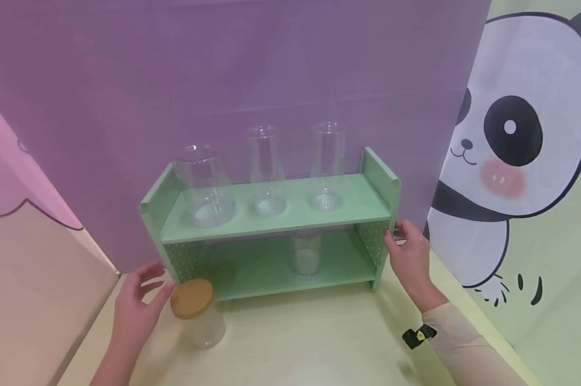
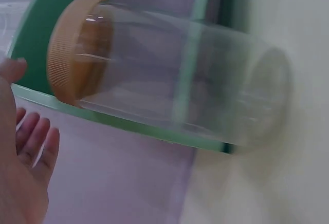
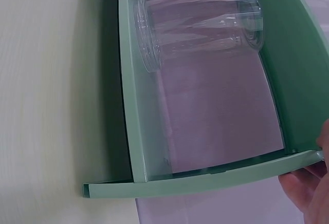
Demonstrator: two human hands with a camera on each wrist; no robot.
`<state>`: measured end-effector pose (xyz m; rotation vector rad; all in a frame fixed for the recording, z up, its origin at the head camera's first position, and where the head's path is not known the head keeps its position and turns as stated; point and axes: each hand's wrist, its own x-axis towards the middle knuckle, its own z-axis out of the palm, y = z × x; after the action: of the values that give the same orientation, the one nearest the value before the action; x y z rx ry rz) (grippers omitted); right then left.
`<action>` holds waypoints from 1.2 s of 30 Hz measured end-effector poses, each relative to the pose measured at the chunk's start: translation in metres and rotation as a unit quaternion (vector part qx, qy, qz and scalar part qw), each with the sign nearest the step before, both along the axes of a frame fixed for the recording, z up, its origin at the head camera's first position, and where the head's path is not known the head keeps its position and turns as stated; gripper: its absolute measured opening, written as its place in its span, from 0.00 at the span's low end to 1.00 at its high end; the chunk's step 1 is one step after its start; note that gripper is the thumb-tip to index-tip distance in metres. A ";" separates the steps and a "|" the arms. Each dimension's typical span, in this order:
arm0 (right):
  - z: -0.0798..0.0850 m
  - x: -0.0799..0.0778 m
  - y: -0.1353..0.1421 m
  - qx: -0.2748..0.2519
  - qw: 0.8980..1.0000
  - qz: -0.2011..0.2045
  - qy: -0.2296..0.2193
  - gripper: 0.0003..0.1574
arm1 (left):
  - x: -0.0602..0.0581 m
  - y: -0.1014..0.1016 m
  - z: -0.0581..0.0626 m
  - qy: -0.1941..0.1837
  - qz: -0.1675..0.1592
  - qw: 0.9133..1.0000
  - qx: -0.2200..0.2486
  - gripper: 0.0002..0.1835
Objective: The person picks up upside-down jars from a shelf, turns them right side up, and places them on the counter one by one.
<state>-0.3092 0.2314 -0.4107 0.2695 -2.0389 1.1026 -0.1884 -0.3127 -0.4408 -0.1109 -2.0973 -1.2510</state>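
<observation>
A two-tier green shelf (image 1: 271, 292) stands on the table, tilted slightly in the head view. At its right side panel, my right hand (image 1: 411, 257) pinches the front edge, thumb on one face and fingers (image 3: 303, 185) on the other. Beside the left side panel my left hand (image 1: 138, 305) has its fingers spread and loosely bent, with nothing held. Its thumb is close to the brown lid of a clear jar (image 1: 205, 327), which stands upright in front of the shelf's left end. A clear lidless jar (image 3: 200, 23) is on the lower tier.
On the upper tier are a wide clear jar (image 1: 205, 187) and two tall clear jars, one in the middle (image 1: 267, 177) and one at the right (image 1: 328, 171). A purple backdrop (image 1: 271, 64) rises behind. A panda-printed panel (image 1: 541, 257) borders the table's right side.
</observation>
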 end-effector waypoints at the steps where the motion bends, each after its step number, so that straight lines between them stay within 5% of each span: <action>1: 0.000 0.000 0.000 -0.001 1.000 0.000 -0.003 0.07 | -0.002 0.001 0.006 -0.002 0.006 1.000 0.001 0.30; 11: -0.004 0.003 0.003 -0.001 1.000 -0.006 -0.006 0.06 | -0.021 0.008 0.040 -0.035 0.043 0.998 -0.013 0.33; 24: 0.000 0.002 0.001 -0.004 1.000 0.004 0.012 0.06 | -0.033 0.014 0.044 -0.004 0.108 0.994 0.000 0.21; 36: 0.000 0.000 0.002 -0.003 1.000 0.008 -0.012 0.07 | -0.036 0.015 0.040 0.037 0.115 0.993 -0.003 0.16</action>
<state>-0.3095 0.2331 -0.4106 0.2704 -2.0576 1.1278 -0.2245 -0.2978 -0.4009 0.0791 -1.9855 -1.0867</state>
